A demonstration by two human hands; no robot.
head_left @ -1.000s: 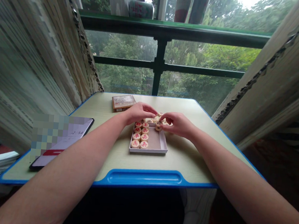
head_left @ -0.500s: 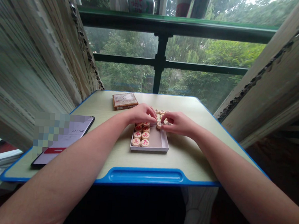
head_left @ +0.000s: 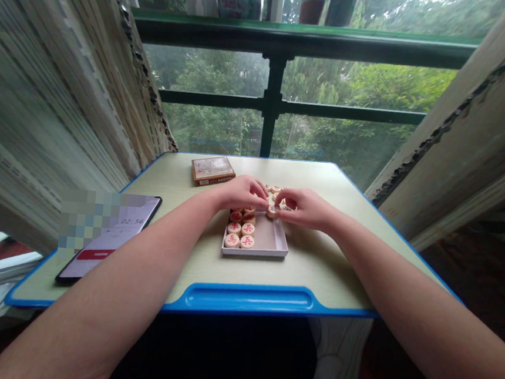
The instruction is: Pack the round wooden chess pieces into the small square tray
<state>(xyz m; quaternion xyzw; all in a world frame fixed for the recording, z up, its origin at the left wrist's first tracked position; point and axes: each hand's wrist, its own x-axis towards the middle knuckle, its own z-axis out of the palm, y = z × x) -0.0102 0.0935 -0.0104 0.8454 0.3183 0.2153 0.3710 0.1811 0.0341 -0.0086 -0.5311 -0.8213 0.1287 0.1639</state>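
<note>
A shallow white box (head_left: 254, 253) lies on the table, with several round pieces with red characters (head_left: 248, 229) in rows on its left side; its right side shows bare bottom. My left hand (head_left: 247, 194) is over the box's far left part, fingertips close together near a round piece; what they may hold is hidden. My right hand (head_left: 300, 208) pinches a round piece with a dark character (head_left: 272, 211) above the box's far right part. More pieces (head_left: 276, 189) lie beyond the hands, partly covered by them.
A flat brown box (head_left: 213, 170) sits at the back left of the table (head_left: 343, 268). On the left lies a phone (head_left: 113, 242) with its screen lit. A blue tray edge (head_left: 249, 298) runs along the front. Curtains hang on both sides, before a window.
Both hands stay almost in the same place; the whole view has shifted slightly. The timer on the phone reads a later time.
</note>
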